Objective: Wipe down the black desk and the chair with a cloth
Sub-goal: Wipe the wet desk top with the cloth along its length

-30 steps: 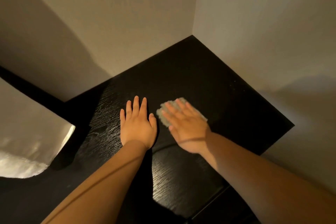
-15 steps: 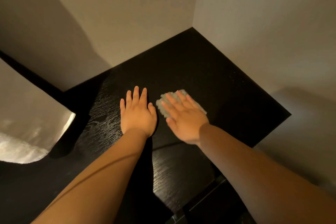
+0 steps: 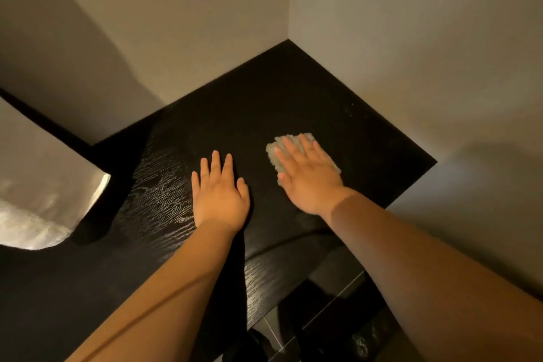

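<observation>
Our right hand (image 3: 308, 179) lies flat, fingers straight and together, and presses the small pale grey-green nubbly cloth (image 3: 274, 156) onto the black wood-grain surface (image 3: 293, 97). The hand is spread over the cloth rather than curled round it. The cloth sits toward the right side of the surface, well short of the far corner where the two pale walls (image 3: 411, 38) meet. Its nubbly edge shows past the fingertips and on the thumb side, and the palm covers the rest, so we cannot tell its long axis for sure. Our left hand (image 3: 219, 194) rests beside it, apart from the cloth, palm down with fingers straight, holding nothing. We judge that it only braces us. The coming stroke turns on one relation: the far corner lies ahead of the right hand's fingertips and a little left, and the edge along the right wall runs just right of the cloth. The right hand is the nearer one to both. A few pale specks show near that edge, perhaps dust. A pale, rounded shiny object (image 3: 44, 185) hangs over the left edge. We see no chair, and no brand, label or readable writing anywhere.
</observation>
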A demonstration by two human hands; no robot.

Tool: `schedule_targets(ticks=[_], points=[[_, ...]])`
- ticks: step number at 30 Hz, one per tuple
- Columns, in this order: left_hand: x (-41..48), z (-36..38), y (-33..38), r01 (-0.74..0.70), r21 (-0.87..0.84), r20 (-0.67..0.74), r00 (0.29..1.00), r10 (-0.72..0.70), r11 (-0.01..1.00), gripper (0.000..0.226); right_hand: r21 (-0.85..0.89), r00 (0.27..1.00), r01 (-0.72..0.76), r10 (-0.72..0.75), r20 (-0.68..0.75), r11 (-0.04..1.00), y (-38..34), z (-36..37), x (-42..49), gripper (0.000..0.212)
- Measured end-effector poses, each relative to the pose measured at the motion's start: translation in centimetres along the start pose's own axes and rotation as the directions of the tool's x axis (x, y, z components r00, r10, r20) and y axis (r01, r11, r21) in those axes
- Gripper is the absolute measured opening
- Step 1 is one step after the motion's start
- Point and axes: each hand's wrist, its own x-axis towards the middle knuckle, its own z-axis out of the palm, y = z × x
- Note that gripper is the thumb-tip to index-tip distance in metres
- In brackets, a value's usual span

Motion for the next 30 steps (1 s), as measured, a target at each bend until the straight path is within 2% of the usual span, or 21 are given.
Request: schedule_targets(ticks=[4,6,11,15,16,18,21,23,25,27,30], points=[[-2.8,0.8,1.5,0.056,-0.017,0.023,0.998,-0.055,0.998,0.067,-0.004,0.949,0.310,-0.309,0.062,0.951,-1.0,1.7,-4.5,0.063],[-3.4,1.2,2.8,0.109,-0.021,0.044,0.993,-0.108,0.994,0.069,-0.015,0.937,0.341,-0.338,0.085,0.940,0.9,1.5,-4.2,0.063],[-3.5,1.8,4.2,0.168,0.025,0.020,0.986,-0.168,0.985,0.076,-0.063,1.000,0.016,-0.014,0.027,0.998,7.8,-0.5,0.2,0.062],[-3.3,1.9,4.3,0.162,0.053,0.025,0.986,-0.163,0.985,0.078,-0.048,0.991,-0.131,0.130,-0.026,0.990,6.8,-0.6,0.8,0.063],[-3.3,1.9,4.3,0.160,0.057,0.026,0.986,-0.162,0.985,0.078,-0.045,0.993,-0.112,0.110,-0.043,0.993,5.8,-0.3,0.2,0.063],[-3.3,1.7,4.5,0.154,0.067,0.040,0.987,-0.157,0.986,0.079,-0.030,0.998,0.023,-0.024,-0.057,0.999,3.8,0.5,-1.7,0.064],[-3.4,1.6,4.5,0.143,0.080,0.080,0.986,-0.149,0.987,0.079,-0.021,0.976,0.214,-0.214,0.029,0.977,2.8,1.0,-3.7,0.064],[-3.1,1.6,4.7,0.135,0.103,0.091,0.985,-0.144,0.985,0.080,-0.021,0.962,0.269,-0.267,0.064,0.963,4.0,0.2,-3.2,0.064],[-2.6,1.4,5.1,0.110,0.152,0.108,0.986,-0.127,0.982,0.083,-0.027,0.975,0.214,-0.212,0.066,0.977,6.2,-0.5,-1.3,0.065],[-1.6,1.2,5.7,0.090,0.151,0.130,0.985,-0.110,0.984,0.085,-0.048,0.995,0.060,-0.056,0.082,0.997,8.8,-1.7,0.9,0.066],[0.0,1.4,7.2,0.071,0.098,0.128,0.988,-0.083,0.993,0.085,-0.039,0.988,-0.146,0.148,0.051,0.988,10.3,-2.1,2.0,0.065]])
